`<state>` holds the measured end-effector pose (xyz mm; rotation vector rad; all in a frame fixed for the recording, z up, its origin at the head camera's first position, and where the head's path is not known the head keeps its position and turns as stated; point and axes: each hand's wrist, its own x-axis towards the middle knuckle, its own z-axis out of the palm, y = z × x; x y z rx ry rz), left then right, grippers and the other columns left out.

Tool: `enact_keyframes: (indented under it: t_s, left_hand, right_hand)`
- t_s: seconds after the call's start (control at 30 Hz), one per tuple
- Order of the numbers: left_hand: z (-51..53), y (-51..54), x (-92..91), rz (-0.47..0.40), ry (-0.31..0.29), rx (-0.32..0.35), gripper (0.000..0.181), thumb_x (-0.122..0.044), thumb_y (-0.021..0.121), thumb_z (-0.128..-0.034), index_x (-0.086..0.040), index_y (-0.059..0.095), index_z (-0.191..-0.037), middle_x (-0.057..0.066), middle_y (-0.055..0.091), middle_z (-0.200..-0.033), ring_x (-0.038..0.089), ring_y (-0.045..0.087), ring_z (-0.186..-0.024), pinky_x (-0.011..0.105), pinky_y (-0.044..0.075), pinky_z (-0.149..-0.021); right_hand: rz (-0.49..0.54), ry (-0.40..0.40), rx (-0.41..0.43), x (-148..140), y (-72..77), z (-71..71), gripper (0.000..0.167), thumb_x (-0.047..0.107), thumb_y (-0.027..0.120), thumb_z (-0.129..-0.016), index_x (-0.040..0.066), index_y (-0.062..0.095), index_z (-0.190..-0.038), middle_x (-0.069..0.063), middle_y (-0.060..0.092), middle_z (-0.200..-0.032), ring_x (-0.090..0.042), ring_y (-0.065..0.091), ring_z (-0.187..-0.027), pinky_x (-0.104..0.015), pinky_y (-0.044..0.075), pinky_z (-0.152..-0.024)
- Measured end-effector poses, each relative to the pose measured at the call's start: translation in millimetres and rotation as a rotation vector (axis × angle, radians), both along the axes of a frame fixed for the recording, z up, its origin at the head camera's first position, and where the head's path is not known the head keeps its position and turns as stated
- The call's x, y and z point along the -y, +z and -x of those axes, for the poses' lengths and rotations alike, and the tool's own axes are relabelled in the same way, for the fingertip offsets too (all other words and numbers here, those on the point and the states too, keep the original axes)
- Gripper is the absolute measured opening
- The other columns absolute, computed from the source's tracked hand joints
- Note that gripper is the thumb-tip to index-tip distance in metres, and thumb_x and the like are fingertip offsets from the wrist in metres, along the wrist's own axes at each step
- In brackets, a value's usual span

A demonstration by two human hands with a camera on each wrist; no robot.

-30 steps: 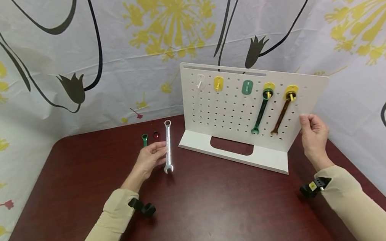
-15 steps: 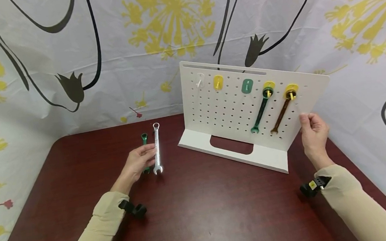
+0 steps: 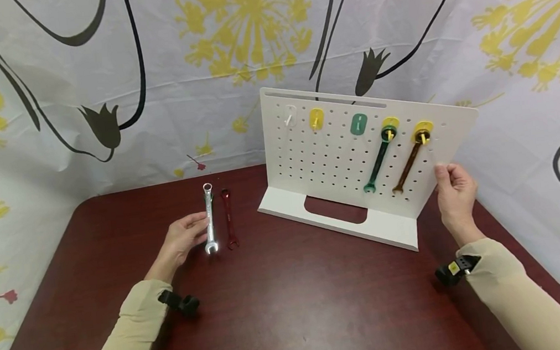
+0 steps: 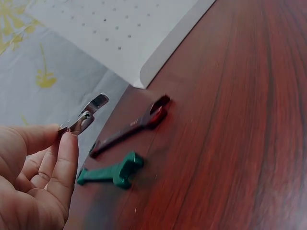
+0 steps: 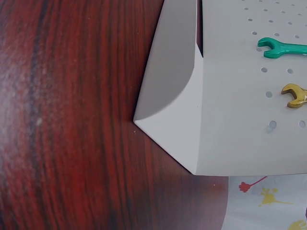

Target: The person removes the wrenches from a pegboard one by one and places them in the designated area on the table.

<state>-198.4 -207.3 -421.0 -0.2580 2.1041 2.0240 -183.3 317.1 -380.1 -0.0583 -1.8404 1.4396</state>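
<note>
My left hand [image 3: 181, 240] pinches a silver combination wrench [image 3: 210, 220] between thumb and fingertips, held upright over the table. Below it lies a green wrench [image 4: 112, 173], mostly hidden behind the silver one in the head view. Just right of that, a red wrench [image 3: 229, 218] rests on the table. My right hand [image 3: 455, 196] grips the right edge of a white pegboard stand [image 3: 319, 166] with thumb and curled fingers; it does not show in the right wrist view. From the board's two right hooks hang a green wrench [image 3: 379, 163] and a golden-brown wrench [image 3: 407, 166].
Three hooks on the board bear nothing: a white hook [image 3: 290, 116], a yellow hook [image 3: 316, 119] and a green hook [image 3: 358, 124]. The stand's base sits on the dark red table [image 3: 301, 306]. Patterned cloth [image 3: 173, 95] hangs behind and at both sides.
My left hand has moved left with the silver wrench, from right of the red wrench to over the green one. The red wrench has come into view. My right hand stays on the board.
</note>
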Motion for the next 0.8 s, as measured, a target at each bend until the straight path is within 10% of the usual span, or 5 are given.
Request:
enact_keyframes:
  t_s: [0.8]
  left_hand:
    - [7.8,-12.0,31.5,0.074,0.066,0.039,0.045,-0.011,0.057,-0.0935,0.01,0.044,-0.131,-0.015,0.061,-0.075,-0.004,0.059,-0.071,0.014,0.054,-0.064]
  right_hand:
    - [-0.028,-0.029,-0.006,-12.8,-14.9,10.3,0.025,0.01,0.059,-0.093,0.001,0.056,-0.069,0.013,0.046,-0.053,0.0,0.039,-0.048,-0.014,0.031,-0.044]
